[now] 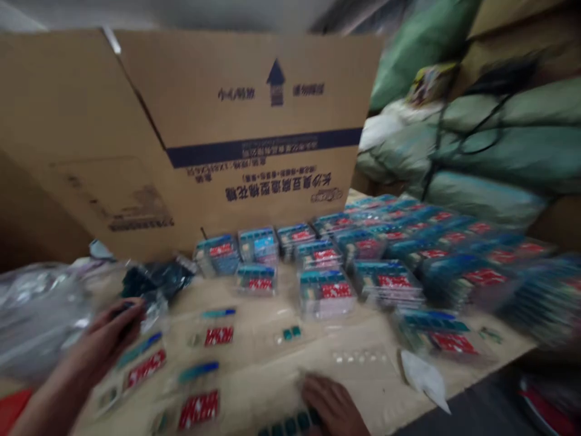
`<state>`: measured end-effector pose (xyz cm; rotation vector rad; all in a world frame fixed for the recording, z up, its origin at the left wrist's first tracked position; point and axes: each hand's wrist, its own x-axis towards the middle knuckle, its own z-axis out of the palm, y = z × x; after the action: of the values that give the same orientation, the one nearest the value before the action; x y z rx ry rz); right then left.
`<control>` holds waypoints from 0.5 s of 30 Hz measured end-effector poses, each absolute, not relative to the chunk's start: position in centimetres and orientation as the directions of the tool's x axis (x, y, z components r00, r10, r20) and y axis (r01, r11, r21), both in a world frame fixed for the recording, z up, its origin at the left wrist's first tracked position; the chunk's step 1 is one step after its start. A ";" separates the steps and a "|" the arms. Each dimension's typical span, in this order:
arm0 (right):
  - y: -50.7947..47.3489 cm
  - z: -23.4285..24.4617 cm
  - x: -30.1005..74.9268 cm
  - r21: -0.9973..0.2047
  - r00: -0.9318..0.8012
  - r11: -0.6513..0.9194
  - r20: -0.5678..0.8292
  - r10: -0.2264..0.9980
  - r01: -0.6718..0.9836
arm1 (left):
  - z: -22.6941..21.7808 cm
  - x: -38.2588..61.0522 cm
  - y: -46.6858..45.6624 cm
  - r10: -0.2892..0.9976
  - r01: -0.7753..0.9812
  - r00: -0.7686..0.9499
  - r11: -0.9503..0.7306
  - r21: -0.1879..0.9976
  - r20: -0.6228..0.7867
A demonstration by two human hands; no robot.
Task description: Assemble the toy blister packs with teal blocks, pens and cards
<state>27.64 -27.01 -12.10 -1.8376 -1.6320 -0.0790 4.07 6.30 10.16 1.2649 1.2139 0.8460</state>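
My left hand [115, 327] is at the left, over the edge of a clear plastic bag [157, 281] that holds dark green pieces. Its fingers are curled together around something dark, too small and blurred to name. My right hand [333, 402] is low at the front edge, smeared by motion, beside a strip of dark green squares [290, 424]. Between the hands lie clear flat packs, each with a red printed card [200, 409] and a blue-green piece [198, 371]. Further back is another sheet with two green squares [292, 333].
Behind the table [272, 369] stands a large cardboard box [254, 121] with upside-down print. Stacks of clear packs [327, 290] fill the right and back. A crumpled white tissue [424, 378] lies near the right edge. Green sacks [490, 188] are piled beyond.
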 end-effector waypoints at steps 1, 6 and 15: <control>-26.9 -11.8 27.5 -0.444 0.188 0.026 0.432 0.882 0.895 | 9.1 4.6 3.4 0.879 0.085 0.267 0.386 0.919 -0.394; -25.1 -7.7 26.9 -0.661 0.326 0.069 0.455 0.829 0.747 | 2.2 8.6 -7.3 0.463 -0.095 0.588 0.854 0.512 -0.663; -21.5 -2.8 25.4 -0.869 0.281 0.133 0.294 0.914 0.476 | -0.1 12.7 -12.4 0.404 0.032 0.623 0.843 0.538 -0.670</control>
<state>25.41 -21.49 -2.83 -1.5003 -1.3498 0.5238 12.70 -12.40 -0.11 0.5430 0.8820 0.2262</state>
